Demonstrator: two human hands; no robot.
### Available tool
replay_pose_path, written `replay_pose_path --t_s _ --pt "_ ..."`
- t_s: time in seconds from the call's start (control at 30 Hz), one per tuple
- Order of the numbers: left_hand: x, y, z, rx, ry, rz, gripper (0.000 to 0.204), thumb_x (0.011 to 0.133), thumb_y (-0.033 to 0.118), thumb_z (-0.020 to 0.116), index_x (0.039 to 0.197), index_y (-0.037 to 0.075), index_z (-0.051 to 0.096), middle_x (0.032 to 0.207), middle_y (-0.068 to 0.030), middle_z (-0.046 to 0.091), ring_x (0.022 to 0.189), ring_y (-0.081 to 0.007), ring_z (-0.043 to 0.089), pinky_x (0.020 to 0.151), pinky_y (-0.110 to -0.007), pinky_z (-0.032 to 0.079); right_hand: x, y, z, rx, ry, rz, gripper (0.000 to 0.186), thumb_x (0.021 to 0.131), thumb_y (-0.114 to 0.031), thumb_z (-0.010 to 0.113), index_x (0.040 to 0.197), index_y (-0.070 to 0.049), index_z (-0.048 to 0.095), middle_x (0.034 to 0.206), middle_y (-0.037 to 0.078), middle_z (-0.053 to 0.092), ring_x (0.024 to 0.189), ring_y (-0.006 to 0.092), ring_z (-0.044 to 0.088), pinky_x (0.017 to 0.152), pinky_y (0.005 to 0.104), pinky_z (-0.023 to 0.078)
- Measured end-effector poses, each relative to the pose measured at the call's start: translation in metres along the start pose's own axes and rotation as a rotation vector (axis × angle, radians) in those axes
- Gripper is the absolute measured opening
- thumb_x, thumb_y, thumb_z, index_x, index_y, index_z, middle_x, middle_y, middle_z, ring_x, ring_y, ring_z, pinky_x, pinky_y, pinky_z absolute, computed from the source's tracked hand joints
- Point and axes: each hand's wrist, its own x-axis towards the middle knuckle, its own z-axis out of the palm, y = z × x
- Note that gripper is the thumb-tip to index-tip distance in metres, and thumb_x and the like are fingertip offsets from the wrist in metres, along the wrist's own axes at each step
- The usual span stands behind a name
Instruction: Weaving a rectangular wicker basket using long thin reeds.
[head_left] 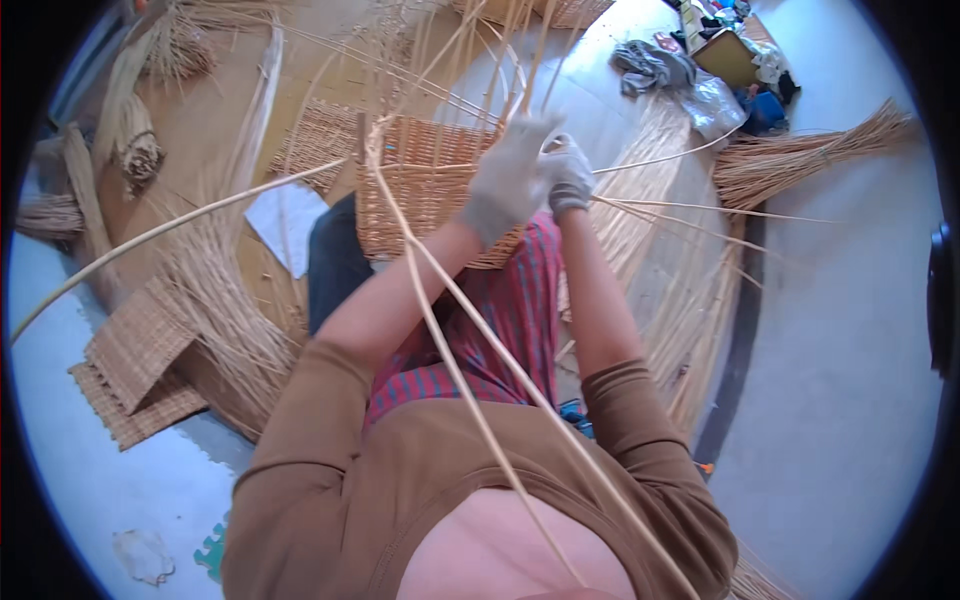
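A half-woven wicker basket (425, 165) rests against my lap, its upright stakes (500, 65) rising from the rim. Both my hands wear pale work gloves and meet at the basket's upper right corner. My left hand (514, 172) is closed at the rim among the stakes; its fingertips are slightly blurred. Just beside it, my right hand (568, 172) is curled around wicker rods (690, 206), whose loose ends stick out to the right. Two long rods (470, 310) cross at the basket's left corner and run down over my chest. Another thick rod (190, 215) reaches far left.
Loose straw-coloured strands (215, 290) lie at the left, near woven mats (145, 345). A bundle of rods (800, 155) is at the right. Behind it sit a clear plastic bag (712, 105) and grey cloth (650, 68). White cloth (287, 225) lies left of the basket.
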Motion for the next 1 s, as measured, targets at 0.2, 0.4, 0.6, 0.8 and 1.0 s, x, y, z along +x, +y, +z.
replay_pose_path --t_s 0.2,0.4,0.6,0.8,1.0 --pt "-0.119 -0.061 -0.137 0.478 0.115 -0.224 0.032 0.086 0.020 0.071 0.118 0.014 0.065 0.099 -0.0087 0.065 0.093 -0.0295 0.064 0.081 -0.044 0.049 -0.025 -0.030 0.004 -0.002 0.471 -0.144 0.061 0.079 -0.037 0.078 0.128 -0.007 0.057 0.110 0.016 0.065 0.097 0.0336 0.066 0.084 0.0427 0.052" --pt "-0.094 -0.078 -0.191 0.966 -0.198 -0.120 0.060 0.077 0.037 0.076 0.130 0.019 0.054 0.100 -0.0086 0.069 0.088 -0.0303 0.067 0.074 -0.044 0.050 -0.062 -0.174 0.037 0.649 -0.090 -0.363 0.081 0.089 -0.041 0.072 0.147 0.002 0.036 0.136 0.025 0.051 0.124 0.0313 0.054 0.102 0.0376 0.045" --pt "-0.090 -0.091 -0.182 1.049 -0.251 -0.102 0.050 0.078 0.032 0.075 0.124 0.019 0.059 0.097 -0.0106 0.069 0.079 -0.0349 0.066 0.068 -0.047 0.050 0.007 -0.198 0.110 1.240 -0.205 0.075 0.108 0.082 -0.053 0.075 0.155 0.003 0.019 0.149 0.029 0.040 0.137 0.0342 0.044 0.111 0.0381 0.037" --pt "-0.104 -0.110 -0.207 0.872 -0.210 -0.041 0.047 0.077 0.017 0.070 0.123 0.018 0.061 0.098 -0.0117 0.068 0.084 -0.0356 0.065 0.076 -0.048 0.049 -0.032 -0.223 0.087 1.528 -0.159 -0.165 0.030 0.099 -0.031 0.062 0.112 -0.004 0.059 0.073 0.003 0.061 0.060 0.0115 0.057 0.060 0.0272 0.051" --pt "-0.101 -0.108 -0.198 0.850 -0.183 0.109 0.047 0.076 0.027 0.080 0.117 0.014 0.060 0.102 -0.0099 0.071 0.086 -0.0326 0.069 0.071 -0.043 0.053 -0.023 -0.260 0.053 1.131 0.631 -0.771 0.053 0.093 -0.051 0.064 0.120 -0.004 0.065 0.103 0.015 0.071 0.092 0.0208 0.068 0.087 0.0344 0.054"
